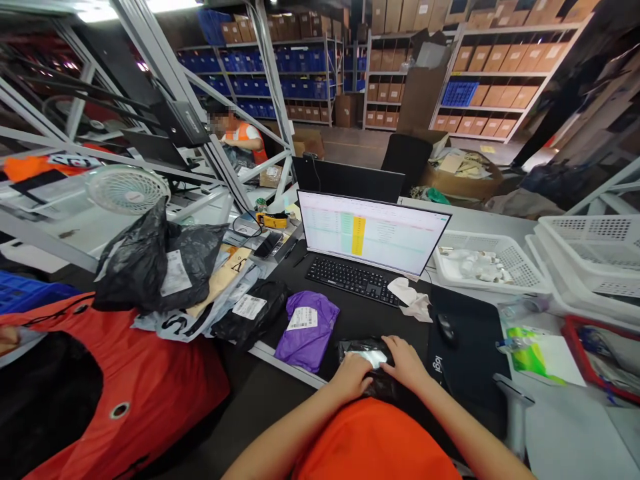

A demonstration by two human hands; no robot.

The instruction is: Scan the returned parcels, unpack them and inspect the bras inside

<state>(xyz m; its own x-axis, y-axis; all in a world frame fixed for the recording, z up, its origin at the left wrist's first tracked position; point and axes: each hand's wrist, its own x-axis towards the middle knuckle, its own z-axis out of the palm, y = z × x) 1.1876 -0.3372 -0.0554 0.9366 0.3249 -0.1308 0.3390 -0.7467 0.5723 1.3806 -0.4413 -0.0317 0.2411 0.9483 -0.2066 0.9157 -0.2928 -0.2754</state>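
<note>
Pressing flat with the left hand (353, 375) on a black parcel (367, 350), at the near desk edge before the keyboard (353, 277). Cupping its right side with the right hand (407, 363), grip unclear. Just left, a purple parcel (306, 327). Farther right, in a white basket (523, 270), small white pieces. Beside it, stacked white baskets (590, 233). In a red basket (575, 350), blurred contents. Far left, an orange sack (150, 380).
</note>
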